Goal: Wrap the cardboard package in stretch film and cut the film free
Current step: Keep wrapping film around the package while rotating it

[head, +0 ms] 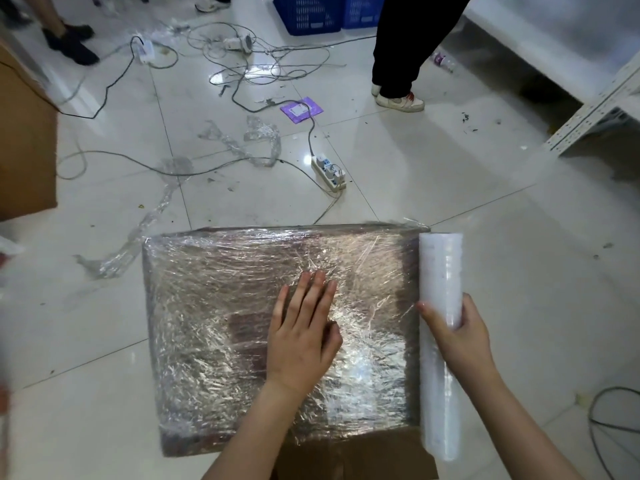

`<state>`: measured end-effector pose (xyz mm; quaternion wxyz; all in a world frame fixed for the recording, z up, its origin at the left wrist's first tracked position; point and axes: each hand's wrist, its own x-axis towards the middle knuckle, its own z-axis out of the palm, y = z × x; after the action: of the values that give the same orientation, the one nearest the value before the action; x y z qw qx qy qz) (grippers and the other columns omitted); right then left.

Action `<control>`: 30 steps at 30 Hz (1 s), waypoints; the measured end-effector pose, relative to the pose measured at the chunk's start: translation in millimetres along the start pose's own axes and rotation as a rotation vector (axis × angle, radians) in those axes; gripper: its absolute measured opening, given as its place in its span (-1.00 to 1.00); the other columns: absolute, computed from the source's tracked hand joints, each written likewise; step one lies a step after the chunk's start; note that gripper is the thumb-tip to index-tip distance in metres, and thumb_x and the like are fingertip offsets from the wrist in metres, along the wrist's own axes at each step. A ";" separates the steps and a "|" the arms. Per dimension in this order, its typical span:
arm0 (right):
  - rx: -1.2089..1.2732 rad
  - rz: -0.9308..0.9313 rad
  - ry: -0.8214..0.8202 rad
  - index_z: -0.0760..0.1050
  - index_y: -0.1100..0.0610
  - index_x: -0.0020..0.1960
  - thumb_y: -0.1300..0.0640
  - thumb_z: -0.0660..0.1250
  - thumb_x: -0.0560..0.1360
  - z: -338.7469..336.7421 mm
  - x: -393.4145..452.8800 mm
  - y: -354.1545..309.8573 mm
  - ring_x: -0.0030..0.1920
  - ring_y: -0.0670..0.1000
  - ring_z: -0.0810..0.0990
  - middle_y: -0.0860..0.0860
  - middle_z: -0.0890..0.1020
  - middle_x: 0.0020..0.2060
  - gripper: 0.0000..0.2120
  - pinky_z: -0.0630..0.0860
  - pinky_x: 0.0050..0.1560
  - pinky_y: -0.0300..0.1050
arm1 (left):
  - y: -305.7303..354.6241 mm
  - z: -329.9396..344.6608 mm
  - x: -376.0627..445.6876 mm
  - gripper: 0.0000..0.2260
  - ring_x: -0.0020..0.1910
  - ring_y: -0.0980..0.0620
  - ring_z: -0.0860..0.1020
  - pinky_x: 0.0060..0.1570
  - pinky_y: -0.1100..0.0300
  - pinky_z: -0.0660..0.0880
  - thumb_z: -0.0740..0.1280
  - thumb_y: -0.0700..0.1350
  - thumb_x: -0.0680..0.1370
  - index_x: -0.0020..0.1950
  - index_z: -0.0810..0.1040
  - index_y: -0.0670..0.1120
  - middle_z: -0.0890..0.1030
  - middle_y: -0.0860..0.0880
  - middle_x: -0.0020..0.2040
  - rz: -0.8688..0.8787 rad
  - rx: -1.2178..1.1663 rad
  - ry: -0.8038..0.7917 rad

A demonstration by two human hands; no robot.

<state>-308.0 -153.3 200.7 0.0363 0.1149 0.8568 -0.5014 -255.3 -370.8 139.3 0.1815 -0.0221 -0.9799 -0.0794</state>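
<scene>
The cardboard package (pixel 214 323) lies on the tiled floor, its top covered in wrinkled, shiny stretch film. My left hand (pixel 303 327) presses flat on the film right of the package's middle, fingers straight. The white roll of stretch film (pixel 441 271) stands along the package's right edge, film running from it onto the package. My right hand (pixel 457 336) grips the roll around its middle. A bare cardboard flap (pixel 353 455) shows at the package's near edge.
Loose cables (pixel 242 64) and a power strip (pixel 329 173) lie on the floor beyond the package, with crumpled film scraps (pixel 138 237). A brown box (pixel 24 133) stands at left, metal shelving (pixel 595 109) at right. Two people's legs and blue crates (pixel 311 12) are at the back.
</scene>
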 end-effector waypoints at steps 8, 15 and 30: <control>-0.013 -0.007 -0.019 0.46 0.14 -0.03 0.07 0.46 0.42 -3.7 5.6 -0.3 -0.24 -0.19 0.49 -0.09 0.54 -0.23 -0.76 0.37 -0.37 -0.46 | 17.3 10.6 29.2 -0.45 0.54 -0.06 0.04 0.52 -0.02 -0.11 0.03 0.03 0.59 0.54 0.09 -0.15 0.04 -0.11 0.57 0.430 0.117 -0.085; 0.036 0.069 -0.184 0.42 0.11 0.18 -0.02 0.46 0.37 -9.6 2.3 0.3 -0.05 -0.15 0.54 -0.05 0.57 -0.01 -0.54 0.42 -0.17 -0.33 | 15.6 12.9 27.3 -0.43 0.54 -0.06 0.08 0.51 -0.01 -0.07 0.04 0.03 0.58 0.54 0.07 -0.16 0.10 -0.12 0.56 0.408 0.093 -0.109; -0.091 0.001 -0.060 0.36 0.18 0.07 0.08 0.52 0.34 -14.9 -11.3 4.2 -0.18 -0.18 0.52 -0.08 0.53 -0.15 -0.55 0.37 -0.33 -0.32 | 14.1 17.1 24.9 -0.41 0.54 -0.06 0.06 0.52 -0.02 -0.03 0.09 0.01 0.57 0.55 0.05 -0.16 0.04 -0.12 0.56 0.429 0.035 -0.048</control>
<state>-295.2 -140.2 206.5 0.0673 0.0983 0.8773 -0.4650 -283.6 -353.7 134.5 0.1710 -0.2289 -0.9581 -0.0214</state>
